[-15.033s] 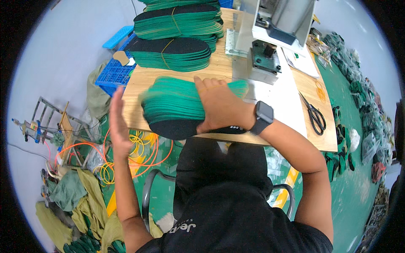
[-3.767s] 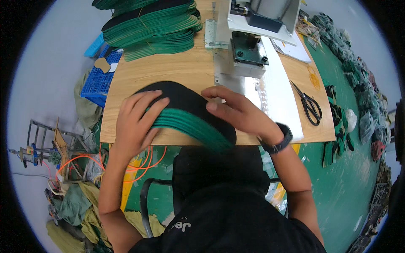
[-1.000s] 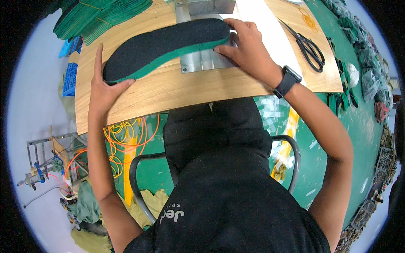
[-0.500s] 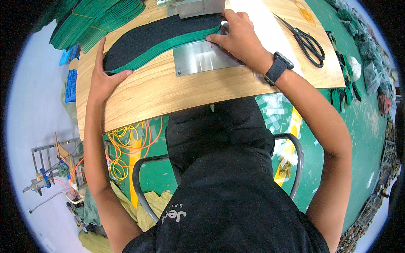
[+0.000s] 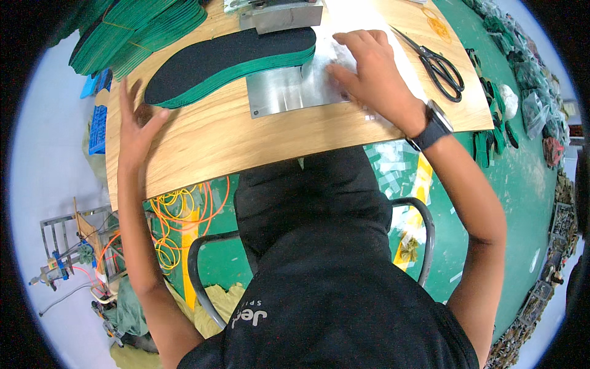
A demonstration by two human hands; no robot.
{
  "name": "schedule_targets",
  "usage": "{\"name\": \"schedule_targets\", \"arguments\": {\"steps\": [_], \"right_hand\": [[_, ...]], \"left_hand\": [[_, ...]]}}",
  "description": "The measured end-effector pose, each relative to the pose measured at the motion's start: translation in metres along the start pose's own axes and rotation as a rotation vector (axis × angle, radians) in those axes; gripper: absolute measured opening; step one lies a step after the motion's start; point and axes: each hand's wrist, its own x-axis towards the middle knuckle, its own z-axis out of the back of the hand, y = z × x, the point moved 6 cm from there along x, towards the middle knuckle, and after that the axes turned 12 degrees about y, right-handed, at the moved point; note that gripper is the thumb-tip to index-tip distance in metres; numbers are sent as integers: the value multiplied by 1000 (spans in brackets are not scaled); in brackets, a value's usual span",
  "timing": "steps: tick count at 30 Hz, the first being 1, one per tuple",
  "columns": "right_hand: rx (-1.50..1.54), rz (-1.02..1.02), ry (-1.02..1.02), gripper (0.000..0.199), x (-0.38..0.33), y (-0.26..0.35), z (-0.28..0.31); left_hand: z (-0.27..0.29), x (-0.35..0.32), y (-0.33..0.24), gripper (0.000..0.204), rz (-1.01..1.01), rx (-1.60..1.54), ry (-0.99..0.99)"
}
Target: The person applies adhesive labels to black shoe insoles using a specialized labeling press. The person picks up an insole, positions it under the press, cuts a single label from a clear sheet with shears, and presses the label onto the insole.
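Note:
A stack of insoles (image 5: 227, 61), black on top with green edges, lies on the wooden table, its right part over a shiny metal plate (image 5: 276, 95). Behind it a grey metal machine part (image 5: 289, 19) touches or overhangs the stack's far edge. My left hand (image 5: 140, 126) is just off the stack's left end, thumb and fingers apart, slightly blurred. To the right of the stack, my right hand (image 5: 375, 74) hovers with fingers loosely bent and apart, holding nothing. A dark watch is on my right wrist.
Black-handled scissors (image 5: 439, 67) lie at the table's right. Bundled green insoles (image 5: 135, 34) are piled at the far left, near blue crates (image 5: 98, 123). A yellow rubber band (image 5: 437, 26) lies at the far right. Orange and yellow hoses (image 5: 178, 221) coil below the table.
Both hands have let go of the insole stack. The right hand has drawn away to the right and the left has backed off the stack's left end.

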Motion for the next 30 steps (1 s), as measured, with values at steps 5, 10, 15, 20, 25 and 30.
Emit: {"name": "schedule_targets", "arguments": {"steps": [5,10,15,20,25,30], "right_hand": [[-112,-33,126,14,-11,-2,-1],[-203,-66,205,12,-1,-7,-6],[-97,38,12,10,-5,-2,-8],[-106,5,15,10,0,-9,-10],[-124,-97,-62,10,-12,3,30],[-66,-9,-64,3,-49,55,57]], "left_hand": [[-19,-42,-21,43,-48,-97,-264],[-113,-26,-88,16,-231,-163,74],[-167,7,-119,15,-287,-10,242],[-186,30,-114,20,-201,51,277],[-198,39,-118,39,214,-321,415],[-206,32,-127,44,284,-528,400]]}}
